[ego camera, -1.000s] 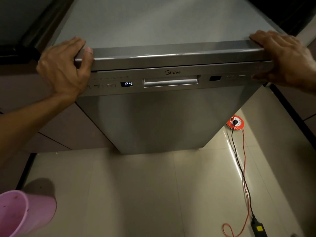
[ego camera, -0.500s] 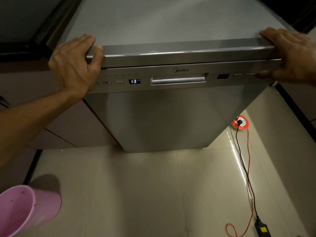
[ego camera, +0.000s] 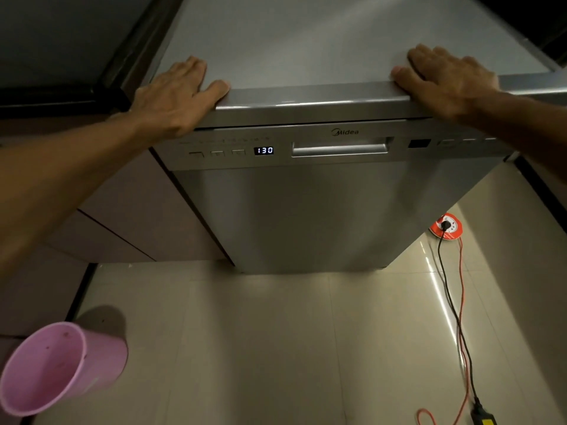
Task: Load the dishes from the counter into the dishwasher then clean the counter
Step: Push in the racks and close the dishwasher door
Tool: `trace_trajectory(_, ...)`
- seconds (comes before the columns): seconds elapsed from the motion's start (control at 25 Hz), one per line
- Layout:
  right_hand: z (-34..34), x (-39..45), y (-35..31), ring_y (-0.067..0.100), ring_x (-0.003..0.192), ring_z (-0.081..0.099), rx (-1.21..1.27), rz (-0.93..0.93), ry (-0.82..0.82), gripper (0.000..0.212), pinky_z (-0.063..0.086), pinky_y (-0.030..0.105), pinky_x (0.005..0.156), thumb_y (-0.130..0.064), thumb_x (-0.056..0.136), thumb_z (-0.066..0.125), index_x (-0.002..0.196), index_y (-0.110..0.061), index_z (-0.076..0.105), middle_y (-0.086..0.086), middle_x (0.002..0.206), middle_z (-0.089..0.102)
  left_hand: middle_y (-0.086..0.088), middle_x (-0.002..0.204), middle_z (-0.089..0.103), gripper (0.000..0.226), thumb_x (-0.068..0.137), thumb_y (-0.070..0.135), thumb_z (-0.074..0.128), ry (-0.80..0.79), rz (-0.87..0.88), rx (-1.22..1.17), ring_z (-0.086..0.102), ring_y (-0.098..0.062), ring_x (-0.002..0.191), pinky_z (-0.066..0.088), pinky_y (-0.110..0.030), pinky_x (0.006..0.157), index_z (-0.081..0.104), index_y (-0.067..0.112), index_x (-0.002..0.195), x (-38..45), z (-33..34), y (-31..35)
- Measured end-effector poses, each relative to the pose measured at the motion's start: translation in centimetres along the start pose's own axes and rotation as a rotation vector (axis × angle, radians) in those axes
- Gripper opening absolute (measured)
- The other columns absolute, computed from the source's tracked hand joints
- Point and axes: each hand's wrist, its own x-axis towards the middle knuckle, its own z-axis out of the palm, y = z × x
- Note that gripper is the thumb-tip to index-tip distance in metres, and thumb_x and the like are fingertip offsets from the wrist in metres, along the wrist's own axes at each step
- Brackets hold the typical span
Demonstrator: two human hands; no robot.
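Stainless dishwasher (ego camera: pixel 322 216) fills frame centre, door closed, display reading 130. Left hand (ego camera: pixel 175 96) and right hand (ego camera: pixel 448 81) rest flat on top edge, fingers extended. Pink cup (ego camera: pixel 58 366) lower left.

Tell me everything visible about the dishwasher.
The dishwasher is a freestanding, brushed-steel-looking Midea unit on the tiled floor beside a cabinet. Its door is closed. The control strip carries buttons, a lit display reading 130, and a recessed handle. The left hand and right hand rest flat on its top edge.
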Motion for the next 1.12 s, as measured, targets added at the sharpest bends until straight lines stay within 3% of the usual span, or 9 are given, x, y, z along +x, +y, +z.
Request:
trace_trajectory(0.12, -0.38, -0.13, -0.15, 0.025, 0.09, 0.041, -0.007, 0.006, 0.021, 0.065, 0.038, 0.052, 0.092, -0.064, 0.096, 0.012, 0.113, -0.009, 0.043, 0.017, 0.109, 0.049, -0.015, 0.15, 0.035, 0.072, 0.097, 0.065, 0.018, 0.0, -0.014, -0.014, 0.038, -0.032, 0.133, 0.033, -0.05, 0.103, 0.032, 0.011, 0.143, -0.14, -0.08, 0.15)
trace_trajectory(0.28, -0.3, -0.32, -0.47, 0.034, 0.108, 0.049, -0.033, 0.012, 0.05, 0.064, 0.036, 0.05, 0.097, -0.06, 0.1, 0.016, 0.124, -0.008, 0.045, 0.02, 0.127, 0.051, -0.014, 0.148, 0.038, 0.075, 0.094, 0.068, 0.016, 0.027, -0.019, 0.004, 0.041, -0.032, 0.129, 0.036, -0.052, 0.099, 0.033, 0.013, 0.141, 0.04, 0.36, -0.12)
trace_trajectory(0.36, -0.29, -0.46, -0.55, 0.031, 0.092, 0.047, -0.02, -0.005, 0.09, 0.057, 0.037, 0.046, 0.088, -0.057, 0.101, 0.019, 0.111, -0.008, 0.046, 0.019, 0.107, 0.051, -0.016, 0.136, 0.045, 0.074, 0.092, 0.071, 0.014, 0.041, -0.016, 0.011, 0.047, -0.033, 0.117, 0.039, -0.051, 0.09, 0.038, 0.013, 0.131, 0.18, 0.49, -0.26)
trace_trajectory(0.44, -0.29, -0.67, -0.73, 0.026, 0.085, 0.041, 0.0, 0.002, 0.118, 0.051, 0.031, 0.039, 0.08, -0.054, 0.102, 0.022, 0.107, -0.008, 0.045, 0.012, 0.096, 0.045, -0.016, 0.137, 0.045, 0.074, 0.092, 0.071, 0.014, 0.051, -0.019, 0.015, 0.047, -0.034, 0.117, 0.039, -0.051, 0.089, 0.038, 0.013, 0.132, 0.26, 0.58, -0.25)
trace_trajectory(0.56, -0.26, -0.83, -0.74, 0.024, 0.084, 0.038, 0.012, -0.001, 0.138, 0.05, 0.027, 0.038, 0.079, -0.052, 0.103, 0.023, 0.108, -0.008, 0.046, 0.009, 0.095, 0.042, -0.013, 0.146, 0.04, 0.075, 0.093, 0.07, 0.014, 0.055, -0.047, 0.032, 0.044, -0.034, 0.127, 0.038, -0.054, 0.095, 0.035, 0.014, 0.138, 0.13, 0.71, -0.11)
trace_trajectory(0.72, -0.2, -0.87, -0.86, 0.023, 0.084, 0.038, -0.004, -0.005, 0.15, 0.044, 0.028, 0.037, 0.078, -0.05, 0.103, 0.024, 0.101, -0.012, 0.044, 0.01, 0.095, 0.044, -0.017, 0.141, 0.043, 0.074, 0.092, 0.07, 0.014, 0.065, -0.051, 0.042, 0.046, -0.036, 0.122, 0.04, -0.053, 0.094, 0.038, 0.011, 0.131, 0.04, 0.63, -0.01)
trace_trajectory(1.12, 0.25, -0.36, -0.19, 0.023, 0.085, 0.04, -0.02, -0.028, 0.143, 0.046, 0.034, 0.04, 0.081, -0.055, 0.101, 0.019, 0.098, -0.016, 0.042, 0.007, 0.092, 0.044, -0.018, 0.142, 0.042, 0.077, 0.092, 0.07, 0.014, 0.069, -0.064, 0.042, 0.044, -0.037, 0.126, 0.039, -0.053, 0.098, 0.036, 0.01, 0.135, -0.03, 0.71, 0.1)
